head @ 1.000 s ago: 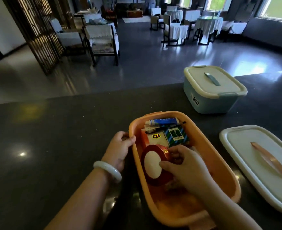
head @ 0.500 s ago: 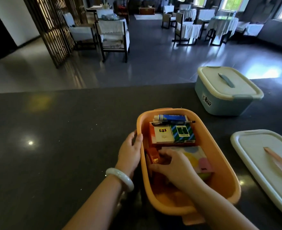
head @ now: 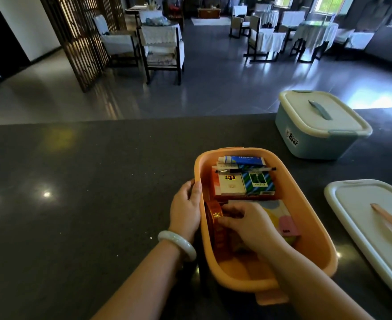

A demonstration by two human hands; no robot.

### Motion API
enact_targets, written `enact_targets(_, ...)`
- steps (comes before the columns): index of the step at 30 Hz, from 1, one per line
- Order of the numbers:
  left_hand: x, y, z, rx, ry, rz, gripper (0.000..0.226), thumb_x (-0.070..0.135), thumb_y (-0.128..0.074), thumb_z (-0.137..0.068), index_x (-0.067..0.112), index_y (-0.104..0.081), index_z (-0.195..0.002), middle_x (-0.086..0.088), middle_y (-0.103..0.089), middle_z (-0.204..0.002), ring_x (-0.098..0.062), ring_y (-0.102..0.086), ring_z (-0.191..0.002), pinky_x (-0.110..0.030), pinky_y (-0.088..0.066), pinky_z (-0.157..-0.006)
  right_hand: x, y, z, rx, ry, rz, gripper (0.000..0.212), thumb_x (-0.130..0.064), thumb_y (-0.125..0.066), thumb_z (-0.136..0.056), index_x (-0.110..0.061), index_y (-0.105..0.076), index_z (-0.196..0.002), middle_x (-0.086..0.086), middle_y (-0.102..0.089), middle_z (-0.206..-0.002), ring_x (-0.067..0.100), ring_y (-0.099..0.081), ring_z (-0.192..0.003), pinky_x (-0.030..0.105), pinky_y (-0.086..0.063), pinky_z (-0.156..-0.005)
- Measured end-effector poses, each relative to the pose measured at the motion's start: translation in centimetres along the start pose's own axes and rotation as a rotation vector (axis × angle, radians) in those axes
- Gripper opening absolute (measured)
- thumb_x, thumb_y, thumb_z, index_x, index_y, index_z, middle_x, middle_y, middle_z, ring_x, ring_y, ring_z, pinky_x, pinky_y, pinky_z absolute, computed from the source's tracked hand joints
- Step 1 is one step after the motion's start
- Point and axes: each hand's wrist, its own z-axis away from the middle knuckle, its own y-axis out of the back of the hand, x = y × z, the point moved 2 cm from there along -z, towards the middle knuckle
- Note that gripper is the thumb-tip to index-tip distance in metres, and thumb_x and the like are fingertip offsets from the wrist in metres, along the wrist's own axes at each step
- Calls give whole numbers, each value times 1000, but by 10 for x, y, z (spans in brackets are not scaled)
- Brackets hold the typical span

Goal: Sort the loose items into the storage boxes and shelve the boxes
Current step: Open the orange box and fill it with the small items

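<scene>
My right hand [head: 248,224] has its fingers curled on the red tape roll [head: 215,224], standing it on edge against the left wall of the orange box [head: 315,229]; I judge that upright slot is the only room left beside the pastel packet [head: 282,221]. My left hand [head: 187,204] grips the box's left rim, thumb hooked over the edge, most likely to keep it from sliding on the dark counter [head: 75,192]. Further in lie two small cartons, a pen [head: 245,170] across them and a tube [head: 244,160] at the far end. The box's lid [head: 361,211] waits just to the right; a blue box [head: 317,132], already lidded, sits well apart at the back. A second ago the roll faced me flat, its white core showing; now it is turned edge-on and lower, and the packet my hand covered then shows
</scene>
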Motion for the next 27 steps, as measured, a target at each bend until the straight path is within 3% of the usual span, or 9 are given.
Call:
enact_targets(5, -1, -1, 1, 17, 0, -18, 56, 52, -40, -96, 18, -44, -141, -4, -60, -124, -18, -61, -108, -42, -51, -95, -1, -3, 0, -20, 23, 12, 34, -28, -67, -86, -29, -62, -120, -10, -65, -109, 3, -63, -88, 13, -46, -59)
enact_targets(9, -1, -3, 0, 3, 3, -1, 54, 51, -40, -96, 18, -46, -138, -8, -63, -118, -23, -64, -103, -45, -53, -92, -1, -3, -2, -23, 34, 28, 34, -29, -67, -86, -29, -62, -119, -13, -64, -107, -3, -60, -84, 10, -41, -54)
enact_targets(14, -1, -3, 0, 9, -12, 28, 50, 49, -41, -97, 17, -50, -134, -5, -66, -107, -18, -67, -91, -35, -56, -83, -1, -3, -1, -44, 23, 3, 33, -29, -68, -85, -29, -61, -117, -11, -66, -100, 2, -65, -80, 14, -50, -56)
enact_targets(17, -1, -1, 0, 5, -14, 20, 51, 50, -40, -97, 16, -50, -134, -6, -65, -111, -20, -66, -96, -39, -54, -88, 0, 0, 0, -36, 37, -11, 31, -29, -69, -84, -30, -61, -115, -15, -64, -99, -1, -62, -81, 7, -44, -47)
enact_targets(19, -2, -1, 0, -8, -10, 21, 53, 52, -40, -96, 17, -50, -135, -9, -64, -115, -23, -64, -101, -44, -53, -91, 0, 2, 0, -26, 44, -21, 29, -29, -70, -84, -31, -62, -112, -17, -63, -99, -3, -59, -85, 7, -41, -51)
enact_targets(22, -4, 1, -5, -32, 2, -1, 52, 53, -41, -96, 21, -49, -135, -8, -63, -118, -23, -63, -105, -45, -51, -94, -3, 5, -3, -1, 58, 0, 27, -27, -70, -84, -31, -63, -109, -15, -62, -101, 0, -60, -87, 11, -43, -57)
enact_targets(24, -6, 4, -9, -65, 4, -24, 49, 53, -43, -96, 24, -50, -134, -4, -65, -114, -19, -64, -102, -42, -52, -92, -9, 6, -4, 39, 54, 26, 25, -25, -69, -84, -32, -60, -107, -12, -62, -102, 6, -64, -80, 16, -49, -52)
enact_targets(27, -10, 15, -16, -107, 16, -42, 43, 49, -46, -96, 27, -49, -134, 1, -64, -117, -15, -63, -104, -42, -51, -94, -27, 9, -8, 148, 129, 172, 27, -27, -66, -86, -36, -57, -110, -14, -60, -100, 0, -61, -80, 15, -49, -56)
